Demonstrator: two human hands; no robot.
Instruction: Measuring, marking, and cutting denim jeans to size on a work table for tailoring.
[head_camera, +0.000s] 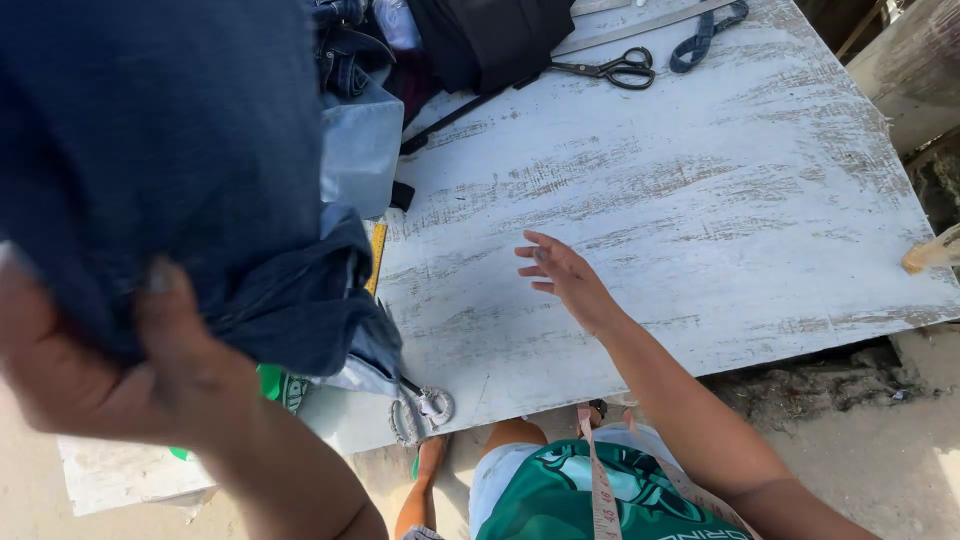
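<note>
- The left hand (110, 370) grips a dark blue denim garment (170, 150), fingers clamped on its folds – lifted close to the camera, left of the worn white-painted wooden board (650, 200).
- The cloth hangs down-right from the grip toward the board's edge.
- The right hand (565, 280) hovers over the board, fingers spread, holding nothing – farther from the denim.

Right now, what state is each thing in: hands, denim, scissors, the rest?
left hand: fingers gripping dark denim, raised close to the camera.
dark denim: lifted, bunched, trailing onto the board.
right hand: open, fingers spread above the board, holding nothing.
scissors: shut, lying flat.
white board: paint worn.
black bag: slumped at the far edge.
</note>
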